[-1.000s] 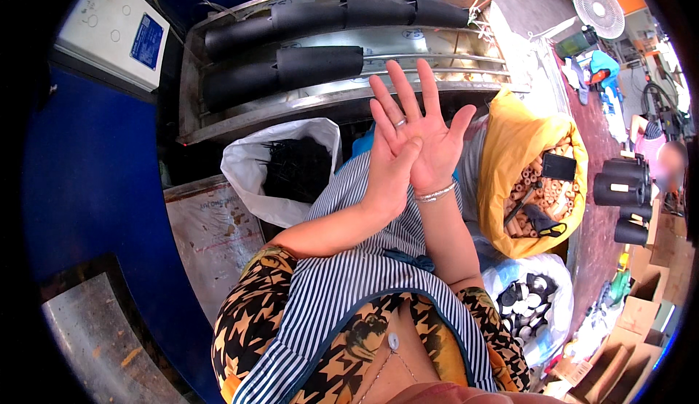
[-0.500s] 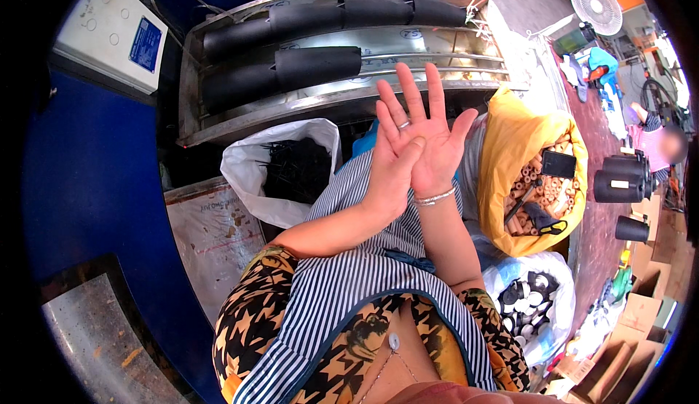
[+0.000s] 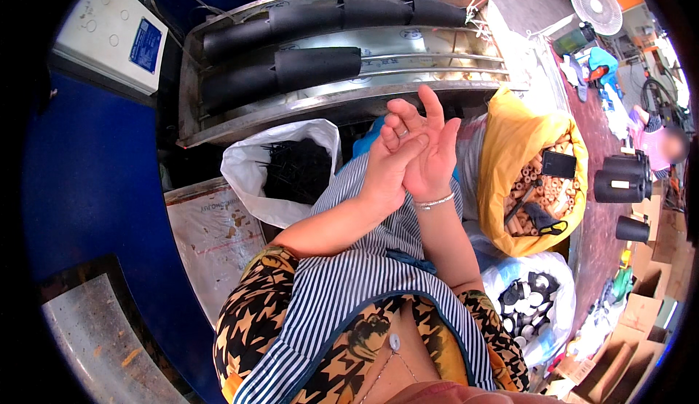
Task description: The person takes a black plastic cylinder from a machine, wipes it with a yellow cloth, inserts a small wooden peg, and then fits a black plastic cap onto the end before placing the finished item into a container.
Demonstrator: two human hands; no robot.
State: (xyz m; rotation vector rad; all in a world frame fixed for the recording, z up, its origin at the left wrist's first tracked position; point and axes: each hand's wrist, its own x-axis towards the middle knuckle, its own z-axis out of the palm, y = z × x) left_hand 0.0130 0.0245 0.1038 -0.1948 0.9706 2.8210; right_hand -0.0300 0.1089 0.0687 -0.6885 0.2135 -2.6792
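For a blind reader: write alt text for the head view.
The left hand presses against the raised right hand, both empty, above a striped apron. Around sit a white bag, a yellow sack and a metal machine.

Left hand against right hand

In front of me the metal worktop carries long black foam tubes lying lengthwise in two rows. On the floor below it stand a white bag of black pieces, a yellow sack of short tan tubes, and a clear bag of black-and-white discs.
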